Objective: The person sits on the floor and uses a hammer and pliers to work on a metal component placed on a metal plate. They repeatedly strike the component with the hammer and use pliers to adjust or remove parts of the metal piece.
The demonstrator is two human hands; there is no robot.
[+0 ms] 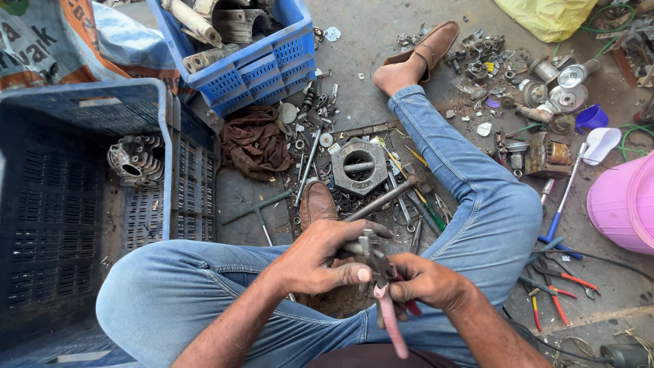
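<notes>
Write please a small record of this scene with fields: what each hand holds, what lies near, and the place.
left hand: grips a small metal part between fingers and thumb
right hand: holds pink-handled pliers, nose on the metal part
in front: hexagonal metal housing, long steel rod, brown rag
left side: blue plastic crate holding a finned engine cylinder
right side: pink bucket, red-handled cutters
place: concrete floor, person sits cross-legged in jeans

The left hand (320, 259) hides whatever small part the pliers (381, 286) grip
</notes>
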